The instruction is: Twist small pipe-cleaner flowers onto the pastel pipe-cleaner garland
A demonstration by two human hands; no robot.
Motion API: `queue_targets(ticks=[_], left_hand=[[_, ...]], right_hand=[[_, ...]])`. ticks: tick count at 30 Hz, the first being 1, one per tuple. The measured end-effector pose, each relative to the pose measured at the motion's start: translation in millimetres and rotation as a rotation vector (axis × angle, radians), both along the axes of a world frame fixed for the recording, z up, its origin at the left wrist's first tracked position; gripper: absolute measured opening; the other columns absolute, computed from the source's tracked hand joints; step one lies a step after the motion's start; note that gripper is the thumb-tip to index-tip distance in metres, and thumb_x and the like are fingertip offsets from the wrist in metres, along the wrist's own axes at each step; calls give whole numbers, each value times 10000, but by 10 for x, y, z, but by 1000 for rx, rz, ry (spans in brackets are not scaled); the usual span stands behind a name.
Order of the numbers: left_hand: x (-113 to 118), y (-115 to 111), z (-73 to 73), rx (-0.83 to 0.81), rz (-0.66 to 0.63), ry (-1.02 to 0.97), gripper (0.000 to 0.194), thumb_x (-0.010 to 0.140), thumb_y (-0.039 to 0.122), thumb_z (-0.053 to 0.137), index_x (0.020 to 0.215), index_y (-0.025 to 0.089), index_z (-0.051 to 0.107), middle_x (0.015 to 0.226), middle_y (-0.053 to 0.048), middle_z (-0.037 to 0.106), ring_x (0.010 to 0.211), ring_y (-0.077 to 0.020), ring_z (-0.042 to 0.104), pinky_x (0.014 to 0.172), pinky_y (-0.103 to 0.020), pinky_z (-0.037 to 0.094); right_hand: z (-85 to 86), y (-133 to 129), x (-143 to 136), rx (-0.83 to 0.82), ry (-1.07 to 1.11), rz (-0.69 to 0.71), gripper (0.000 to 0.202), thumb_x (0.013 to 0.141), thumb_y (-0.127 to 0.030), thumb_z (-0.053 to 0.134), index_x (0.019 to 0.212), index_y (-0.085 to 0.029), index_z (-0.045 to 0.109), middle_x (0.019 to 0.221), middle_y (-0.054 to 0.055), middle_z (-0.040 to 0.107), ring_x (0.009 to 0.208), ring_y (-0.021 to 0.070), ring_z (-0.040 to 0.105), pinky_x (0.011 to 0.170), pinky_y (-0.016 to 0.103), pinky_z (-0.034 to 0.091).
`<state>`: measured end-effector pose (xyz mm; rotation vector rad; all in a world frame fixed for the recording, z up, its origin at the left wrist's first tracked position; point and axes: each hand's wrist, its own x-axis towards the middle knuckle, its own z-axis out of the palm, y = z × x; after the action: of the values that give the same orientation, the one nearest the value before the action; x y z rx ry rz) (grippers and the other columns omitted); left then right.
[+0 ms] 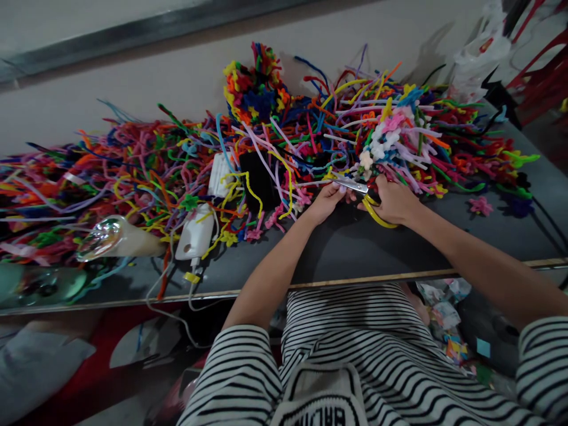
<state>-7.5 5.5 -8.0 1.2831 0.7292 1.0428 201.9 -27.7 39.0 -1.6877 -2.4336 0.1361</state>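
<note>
My right hand (394, 200) is closed around the scissors (377, 220), which have yellow handles and silver blades pointing left. The blades reach across to my left hand (327, 201), whose fingers are pinched together beside the tips. What that pinch holds is too small to make out. Just beyond both hands lies a bunch of pipe-cleaner flowers (385, 141) in pink, white and blue. Loose fuzzy pipe cleaners (261, 142) in many colours are heaped around it.
A white plugged-in device (195, 232) with cables lies left, near a clear-topped lamp-like object (119, 236). A multicoloured pipe-cleaner bundle (255, 89) rises at the wall. A plastic bag (481, 56) is at back right. The wooden table edge (377, 277) runs under my forearms.
</note>
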Motion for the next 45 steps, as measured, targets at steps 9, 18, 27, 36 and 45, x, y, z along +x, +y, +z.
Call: queue_targets(ticks=[9,18,27,36,45], left_hand=[[4,-2,26,9,8,18,315,915,444,687,754,175,664,740,-24,694,637,-110,592,686,-255,480],[-7,0,13,58,19,9,362,889,530,687,783,186,661,756,-25,698,640,-115,590,675,-259,491],[5,-15,34,42,54,25,318,926,475,662,784,190,671,749,-25,695,636,-118,590,682,-272,498],[-11,33,-46,111,16,-22,420,858,609,685,833,190,680,800,-31,721,618,-106,582,632,-258,462],[-19,79,-81,114,31,-15,419,897,597,645,828,185,683,770,-28,691,605,-102,570,585,-252,444]], right_hand=[[9,-10,-9,-16,21,-23,751,846,-724,466,1205,-65,488,864,207,707,850,391,687,670,404,435],[-16,-35,-28,17,99,-63,718,814,-732,525,1186,-118,492,840,164,709,821,372,685,665,412,449],[-82,-16,-38,-5,122,-111,735,796,-758,536,1182,-135,493,835,157,719,830,374,694,674,412,455],[-112,-18,-65,6,72,-131,750,843,-743,478,1204,-86,489,863,201,707,829,374,683,683,404,442],[-137,32,-46,30,108,-145,710,892,-717,435,1185,-74,497,800,187,696,781,354,684,659,397,432]])
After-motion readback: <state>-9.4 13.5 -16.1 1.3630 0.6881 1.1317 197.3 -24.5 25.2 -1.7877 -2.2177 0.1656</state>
